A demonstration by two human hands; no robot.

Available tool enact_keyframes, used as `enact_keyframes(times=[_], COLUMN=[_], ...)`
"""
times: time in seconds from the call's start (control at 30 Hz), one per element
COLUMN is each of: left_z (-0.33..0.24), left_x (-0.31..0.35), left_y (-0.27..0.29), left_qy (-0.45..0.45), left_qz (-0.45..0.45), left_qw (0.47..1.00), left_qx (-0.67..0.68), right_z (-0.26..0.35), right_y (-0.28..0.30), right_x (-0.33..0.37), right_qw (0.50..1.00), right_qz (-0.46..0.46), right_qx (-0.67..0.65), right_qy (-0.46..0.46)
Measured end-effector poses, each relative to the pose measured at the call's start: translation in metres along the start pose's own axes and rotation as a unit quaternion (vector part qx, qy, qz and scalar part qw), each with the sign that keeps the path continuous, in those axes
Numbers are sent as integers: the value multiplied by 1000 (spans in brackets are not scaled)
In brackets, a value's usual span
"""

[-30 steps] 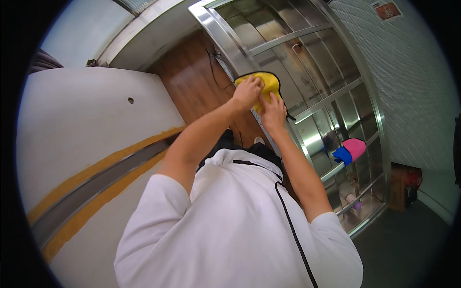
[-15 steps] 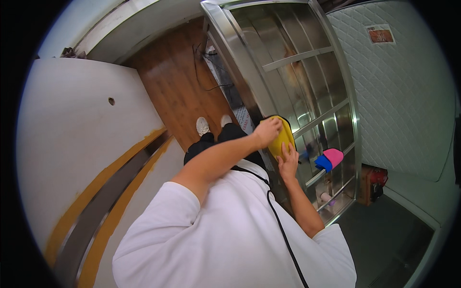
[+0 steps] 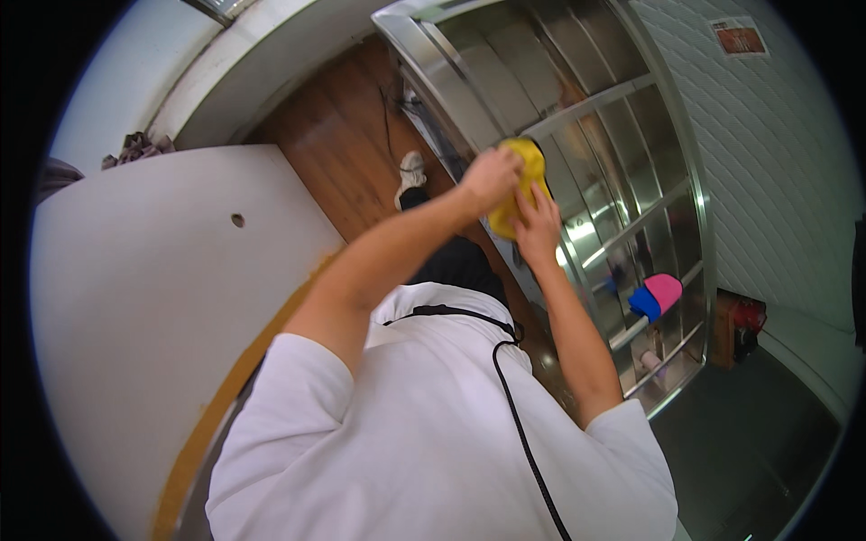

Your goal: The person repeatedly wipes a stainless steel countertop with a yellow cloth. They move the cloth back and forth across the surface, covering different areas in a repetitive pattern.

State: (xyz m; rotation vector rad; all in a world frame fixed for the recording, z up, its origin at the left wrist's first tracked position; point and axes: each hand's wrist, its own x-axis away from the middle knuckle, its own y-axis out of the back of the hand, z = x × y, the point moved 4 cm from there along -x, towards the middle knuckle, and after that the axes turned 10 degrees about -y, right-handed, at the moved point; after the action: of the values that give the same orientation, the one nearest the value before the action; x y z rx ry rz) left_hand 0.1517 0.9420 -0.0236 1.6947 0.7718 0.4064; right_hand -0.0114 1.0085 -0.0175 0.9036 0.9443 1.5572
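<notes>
A yellow cloth (image 3: pixel 530 160) with a dark edge is between my two hands beside the near rail of a metal frame (image 3: pixel 519 120). My left hand (image 3: pixel 494 178) has its fingers curled and closed on the cloth's left side. Against the cloth's lower right part, my right hand (image 3: pixel 538 224) grips it, fingers fairly long and a little apart. Whether the cloth touches the rail underneath, I cannot tell. Farther right, a folded pink and blue cloth (image 3: pixel 663 290) hangs over a crossbar of the frame.
A white board (image 3: pixel 162 243) with a hole stands at the left. Brown wood floor (image 3: pixel 316 126) with a dark cable lies ahead, my shoe (image 3: pixel 410 171) on it. Beyond the frame rises a quilted pale mattress (image 3: pixel 767 162). A small pinkish roll (image 3: pixel 651 362) sits inside the frame.
Both hands and the yellow cloth have moved forward along the frame's near rail. My view has shifted and one foot has stepped ahead. The pink and blue cloth stays on its bar.
</notes>
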Motion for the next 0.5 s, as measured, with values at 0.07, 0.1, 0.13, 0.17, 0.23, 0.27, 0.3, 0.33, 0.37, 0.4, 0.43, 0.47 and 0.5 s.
enact_keyframes(times=[0.07, 0.1, 0.13, 0.17, 0.23, 0.27, 0.3, 0.33, 0.37, 0.4, 0.43, 0.47, 0.5], left_z=[-36, -52, -62, -67, -57, -43, -20, 8, 33, 62, 91, 120, 149], left_x=[-8, -10, -13, -15, -15, -14, -12, -11, -9, -7, -4, -1, 0], left_y=[-7, -11, -11, -11, -4, -1, 6, 12, 20, 29, 37, 49, 59], left_qy=[-19, -18, -31, -45, -58, -68, -63, -53, -42, -37, -22, 1, 26], left_qz=[18, 37, 25, 26, 21, 39, 30, 36, 44, 61, 82, 74, 72], left_qw=[999, 999, 998, 996, 997, 996, 996, 997, 996, 997, 996, 997, 997], left_qx=[25, 23, 45, 70, 55, 49, 49, 52, 58, 35, 28, 32, 24], right_z=[-18, -26, -31, -29, -25, -16, -5, 5, 20, 37, 55, 72, 91], right_y=[12, 18, 21, 23, 21, 17, 13, 10, 7, -1, -10, -19, -28], right_x=[29, 43, 52, 57, 53, 44, 30, 13, -6, -29, -54, -81, -109], right_qw=[999, 998, 998, 999, 997, 997, 997, 996, 998, 999, 999, 999, 999], right_qz=[22, 28, 28, 9, 11, 8, 2, 7, -11, -17, -24, -24, -27], right_qx=[4, 6, 8, 13, 23, 16, 9, -1, 2, 1, -8, -14, -28], right_qy=[-33, -49, -61, -45, -79, -78, -76, -84, -58, -44, -29, -16, -5])
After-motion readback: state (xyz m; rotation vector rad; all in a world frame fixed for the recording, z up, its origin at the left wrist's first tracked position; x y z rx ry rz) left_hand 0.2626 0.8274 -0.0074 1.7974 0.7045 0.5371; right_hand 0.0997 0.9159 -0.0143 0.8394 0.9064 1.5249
